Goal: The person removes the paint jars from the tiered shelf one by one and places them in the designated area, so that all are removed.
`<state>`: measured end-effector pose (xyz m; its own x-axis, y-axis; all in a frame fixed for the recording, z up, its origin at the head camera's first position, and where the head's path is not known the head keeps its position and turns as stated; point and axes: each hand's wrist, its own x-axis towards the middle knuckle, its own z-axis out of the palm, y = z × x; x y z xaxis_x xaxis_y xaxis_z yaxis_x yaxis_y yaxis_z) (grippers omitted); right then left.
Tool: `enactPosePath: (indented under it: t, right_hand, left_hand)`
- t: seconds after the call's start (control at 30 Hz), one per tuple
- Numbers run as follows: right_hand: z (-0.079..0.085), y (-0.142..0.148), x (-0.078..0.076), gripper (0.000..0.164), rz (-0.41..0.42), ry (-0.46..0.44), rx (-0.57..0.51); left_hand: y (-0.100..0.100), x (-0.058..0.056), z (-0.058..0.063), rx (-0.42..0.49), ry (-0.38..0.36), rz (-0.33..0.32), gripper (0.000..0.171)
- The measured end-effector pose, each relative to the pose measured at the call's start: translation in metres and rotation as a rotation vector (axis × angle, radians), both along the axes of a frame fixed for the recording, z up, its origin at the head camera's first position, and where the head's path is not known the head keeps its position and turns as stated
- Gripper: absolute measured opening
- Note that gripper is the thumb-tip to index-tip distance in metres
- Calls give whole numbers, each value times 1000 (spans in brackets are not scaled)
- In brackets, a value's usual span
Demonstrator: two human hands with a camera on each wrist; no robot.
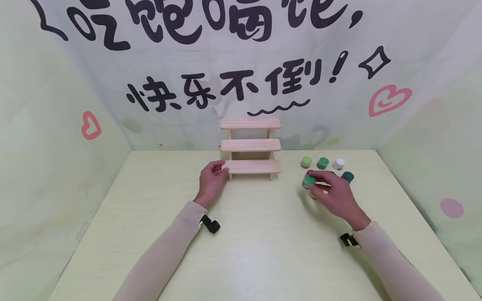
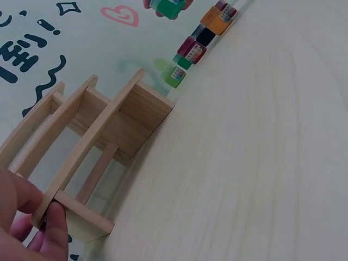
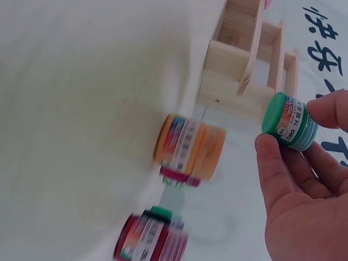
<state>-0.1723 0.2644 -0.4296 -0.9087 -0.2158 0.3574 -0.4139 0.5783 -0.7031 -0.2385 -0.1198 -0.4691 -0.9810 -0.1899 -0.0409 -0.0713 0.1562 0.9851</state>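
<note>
My left hand grips the left end of the lowest step of a small three-tier wooden stand, thumb and fingers on either side of the board in the left wrist view. To the right, my right hand pinches a small green-lidded paint jar between thumb and fingers. The jar is raised above the table, level with the stand's lowest step in the head view. Just beyond and below that hand are an orange paint jar and a dark red one, mostly hidden by it in the head view.
At the back right of the table stand a light green jar, another green jar, a white jar and a dark teal jar. A printed cloth backdrop rises right behind the stand, and cloth walls flank both sides.
</note>
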Motion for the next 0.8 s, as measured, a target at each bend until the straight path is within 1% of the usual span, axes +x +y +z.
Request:
enactPosePath:
  t: [0.27, 0.6, 0.8]
  right_hand:
    - [4, 25, 10, 37, -87, 42, 0]
    - [5, 54, 17, 36, -203, -9, 1]
    - [5, 69, 21, 36, -249, -15, 12]
  left_hand:
    - [1, 1, 2, 28, -18, -9, 35]
    - [2, 4, 5, 38, -40, -14, 34]
    - [3, 5, 4, 37, -46, -14, 33]
